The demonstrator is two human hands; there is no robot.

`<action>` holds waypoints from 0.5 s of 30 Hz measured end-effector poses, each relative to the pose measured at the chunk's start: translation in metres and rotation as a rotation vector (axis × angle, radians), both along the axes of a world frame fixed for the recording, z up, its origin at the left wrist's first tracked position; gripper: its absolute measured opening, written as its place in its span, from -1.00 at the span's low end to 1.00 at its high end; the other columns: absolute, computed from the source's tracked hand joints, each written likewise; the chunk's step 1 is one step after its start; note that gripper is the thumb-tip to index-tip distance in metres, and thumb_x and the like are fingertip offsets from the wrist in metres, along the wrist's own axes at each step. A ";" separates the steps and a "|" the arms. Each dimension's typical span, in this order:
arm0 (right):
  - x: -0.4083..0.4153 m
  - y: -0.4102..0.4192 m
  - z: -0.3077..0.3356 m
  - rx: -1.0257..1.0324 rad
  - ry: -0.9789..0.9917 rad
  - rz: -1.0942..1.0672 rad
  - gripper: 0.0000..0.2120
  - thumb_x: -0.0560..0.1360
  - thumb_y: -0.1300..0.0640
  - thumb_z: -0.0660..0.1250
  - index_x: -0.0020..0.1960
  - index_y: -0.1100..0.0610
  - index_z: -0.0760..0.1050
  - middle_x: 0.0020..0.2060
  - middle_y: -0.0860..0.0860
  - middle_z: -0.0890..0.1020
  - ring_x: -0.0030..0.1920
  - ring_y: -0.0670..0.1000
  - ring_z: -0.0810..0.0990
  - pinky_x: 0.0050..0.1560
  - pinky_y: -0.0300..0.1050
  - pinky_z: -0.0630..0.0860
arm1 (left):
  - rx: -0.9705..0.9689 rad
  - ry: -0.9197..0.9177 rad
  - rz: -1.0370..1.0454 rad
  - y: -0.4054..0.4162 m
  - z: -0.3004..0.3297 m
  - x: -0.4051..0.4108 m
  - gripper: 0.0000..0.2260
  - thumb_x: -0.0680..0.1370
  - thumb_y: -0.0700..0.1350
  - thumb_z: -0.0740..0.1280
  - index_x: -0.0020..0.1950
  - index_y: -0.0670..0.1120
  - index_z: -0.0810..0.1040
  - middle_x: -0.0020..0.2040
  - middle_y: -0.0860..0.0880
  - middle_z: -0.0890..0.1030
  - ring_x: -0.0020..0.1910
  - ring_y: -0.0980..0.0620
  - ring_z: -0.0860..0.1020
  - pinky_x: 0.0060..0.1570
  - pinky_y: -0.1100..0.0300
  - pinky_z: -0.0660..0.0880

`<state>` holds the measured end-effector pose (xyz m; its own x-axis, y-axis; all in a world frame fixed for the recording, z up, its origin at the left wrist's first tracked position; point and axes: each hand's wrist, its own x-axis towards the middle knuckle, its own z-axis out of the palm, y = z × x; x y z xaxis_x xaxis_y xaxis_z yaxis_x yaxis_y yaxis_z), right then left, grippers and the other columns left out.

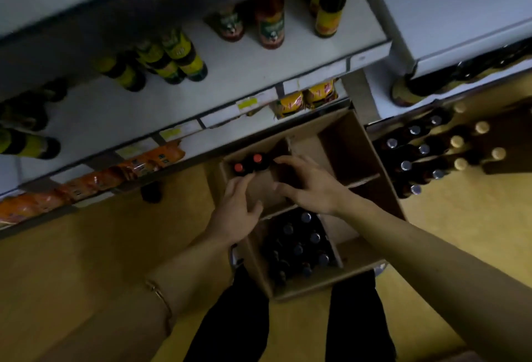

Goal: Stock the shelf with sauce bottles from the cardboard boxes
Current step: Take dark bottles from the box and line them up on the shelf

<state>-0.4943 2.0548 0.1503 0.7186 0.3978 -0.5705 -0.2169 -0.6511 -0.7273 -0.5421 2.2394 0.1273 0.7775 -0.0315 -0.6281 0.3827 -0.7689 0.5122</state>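
Observation:
An open cardboard box point(359, 145) stands on the floor below the shelf, split by card dividers. Two dark sauce bottles with red caps point(248, 163) stand in its far left corner. Several dark bottles with grey caps point(299, 246) fill the near compartment. My left hand point(239, 206) hovers with relaxed, spread fingers just below the red-capped bottles, its fingertips close to them. My right hand point(309, 183) reaches over the middle of the box with fingers spread, holding nothing. The white shelf point(253, 68) above carries yellow-labelled and red sauce bottles.
Orange and yellow snack packets point(149, 163) line the lower shelf edge. To the right, more dark bottles with silver and cream caps point(431, 151) stand on a low shelf. My legs in dark trousers stand either side of the box on a yellow floor.

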 end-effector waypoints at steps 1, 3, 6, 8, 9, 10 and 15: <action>0.000 0.008 -0.017 -0.009 -0.002 -0.023 -0.47 0.57 -0.01 0.31 0.49 -0.05 0.24 0.40 0.02 0.30 0.42 0.01 0.30 0.17 -0.41 0.13 | 0.013 0.007 -0.019 0.009 -0.014 0.005 -0.45 0.60 -0.06 0.27 0.54 0.04 0.13 0.50 -0.01 0.15 0.41 -0.02 0.31 0.22 0.21 0.32; 0.001 0.023 -0.048 -0.028 0.009 -0.064 -0.44 0.56 -0.04 0.30 0.50 -0.03 0.21 0.43 0.01 0.29 0.42 0.02 0.30 0.23 -0.33 0.17 | 0.053 0.056 -0.024 0.022 -0.042 0.014 -0.41 0.60 -0.06 0.28 0.56 0.05 0.09 0.53 -0.06 0.12 0.46 -0.07 0.25 0.28 0.14 0.32; 0.007 0.040 -0.100 -0.053 0.028 -0.070 -0.39 0.55 -0.09 0.30 0.52 -0.05 0.16 0.46 -0.01 0.26 0.41 0.04 0.33 0.28 -0.26 0.22 | 0.039 0.097 0.051 0.029 -0.093 0.025 -0.36 0.59 -0.09 0.30 0.58 0.03 0.04 0.55 -0.10 0.08 0.50 -0.11 0.17 0.36 0.12 0.27; 0.012 0.046 -0.132 -0.060 0.053 -0.093 -0.36 0.54 -0.11 0.30 0.52 -0.07 0.12 0.46 0.00 0.28 0.39 0.07 0.37 0.34 -0.11 0.32 | 0.014 0.099 0.090 0.029 -0.124 0.029 -0.34 0.59 -0.12 0.30 0.58 0.02 0.00 0.57 -0.08 0.02 0.52 -0.10 0.13 0.37 0.12 0.26; 0.016 0.049 -0.147 -0.066 0.055 -0.100 -0.35 0.54 -0.12 0.30 0.53 -0.06 0.11 0.45 0.02 0.28 0.38 0.09 0.37 0.33 -0.08 0.33 | 0.004 0.106 0.108 0.030 -0.138 0.031 -0.33 0.59 -0.14 0.30 0.59 0.01 -0.02 0.57 -0.07 0.00 0.52 -0.10 0.12 0.37 0.11 0.27; 0.018 0.052 -0.162 -0.074 0.052 -0.102 -0.34 0.54 -0.13 0.30 0.53 -0.05 0.10 0.45 0.04 0.28 0.39 0.10 0.36 0.32 -0.09 0.31 | 0.004 0.114 0.124 0.033 -0.155 0.033 -0.31 0.59 -0.15 0.31 0.59 0.01 -0.03 0.57 -0.07 0.00 0.52 -0.11 0.12 0.38 0.09 0.27; 0.022 0.059 -0.232 -0.111 0.057 -0.080 -0.31 0.55 -0.07 0.32 0.56 0.03 0.08 0.49 0.08 0.22 0.44 0.12 0.30 0.33 -0.12 0.27 | 0.018 0.141 0.259 0.048 -0.236 0.039 -0.25 0.52 -0.16 0.39 0.57 -0.11 0.01 0.48 -0.14 0.29 0.45 -0.14 0.28 0.41 0.03 0.29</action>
<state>-0.4727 2.1136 -0.0813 0.7105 0.2731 -0.6486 -0.3099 -0.7060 -0.6368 -0.5030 2.2870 -0.1089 0.6631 0.1689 -0.7292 0.6339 -0.6447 0.4271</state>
